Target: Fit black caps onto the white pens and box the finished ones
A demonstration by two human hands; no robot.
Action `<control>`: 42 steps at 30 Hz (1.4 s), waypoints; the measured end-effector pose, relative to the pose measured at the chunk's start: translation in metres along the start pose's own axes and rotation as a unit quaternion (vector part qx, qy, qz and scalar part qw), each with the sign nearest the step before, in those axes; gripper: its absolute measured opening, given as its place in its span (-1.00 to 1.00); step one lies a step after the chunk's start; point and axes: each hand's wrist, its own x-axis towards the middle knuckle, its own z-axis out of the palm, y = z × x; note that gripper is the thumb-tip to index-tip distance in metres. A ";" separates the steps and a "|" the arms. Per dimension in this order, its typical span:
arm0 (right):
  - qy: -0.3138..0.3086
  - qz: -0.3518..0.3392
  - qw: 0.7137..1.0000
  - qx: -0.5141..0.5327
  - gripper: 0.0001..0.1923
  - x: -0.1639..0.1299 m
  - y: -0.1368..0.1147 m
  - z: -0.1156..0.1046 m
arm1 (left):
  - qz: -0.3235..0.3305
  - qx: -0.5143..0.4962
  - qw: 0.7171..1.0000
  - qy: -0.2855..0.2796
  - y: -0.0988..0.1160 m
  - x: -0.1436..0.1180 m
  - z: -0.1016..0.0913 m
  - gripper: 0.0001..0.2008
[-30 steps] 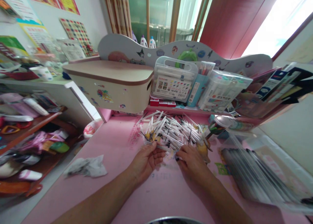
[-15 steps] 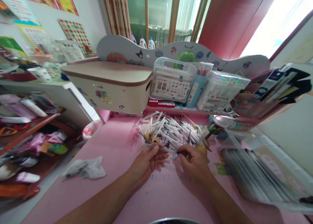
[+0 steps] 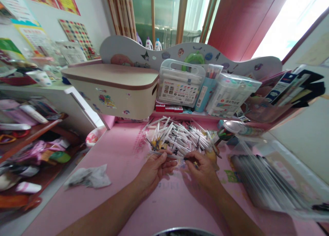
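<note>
A heap of white pens with black tips (image 3: 180,137) lies on the pink desk (image 3: 123,160), just beyond my hands. My left hand (image 3: 156,167) pinches a white pen at the heap's near edge. My right hand (image 3: 202,167) holds a small black piece, likely a pen cap or tip, with its fingertips pointing toward the left hand. The two hands nearly meet in front of the heap.
A beige box with a brown lid (image 3: 115,88) stands at the back left. Clear marker cases (image 3: 181,83) and a blue pen cup (image 3: 205,90) sit on the rear shelf. A crumpled grey tissue (image 3: 88,177) lies left. A clear bag of dark pens (image 3: 264,181) is on the right.
My right hand has lifted slightly from the heap's edge and drawn a black-tipped piece toward the left hand. The left hand has closed more tightly on its pen.
</note>
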 end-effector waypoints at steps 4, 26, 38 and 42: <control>0.001 0.010 1.000 0.018 -0.83 -0.001 0.000 0.001 | 0.003 0.001 1.000 -0.007 0.000 0.000 -0.001 -0.91; -0.068 0.084 0.994 0.028 -0.83 -0.003 0.000 -0.002 | -0.018 0.018 0.999 -0.028 -0.001 -0.001 -0.002 -0.85; -0.072 0.078 0.994 0.030 -0.96 -0.009 0.000 0.001 | -0.027 0.019 0.999 -0.042 -0.004 0.000 -0.005 -0.82; -0.084 0.037 0.996 0.014 -0.73 -0.004 -0.005 -0.004 | -0.023 0.012 0.998 -0.057 -0.005 0.000 -0.007 -0.79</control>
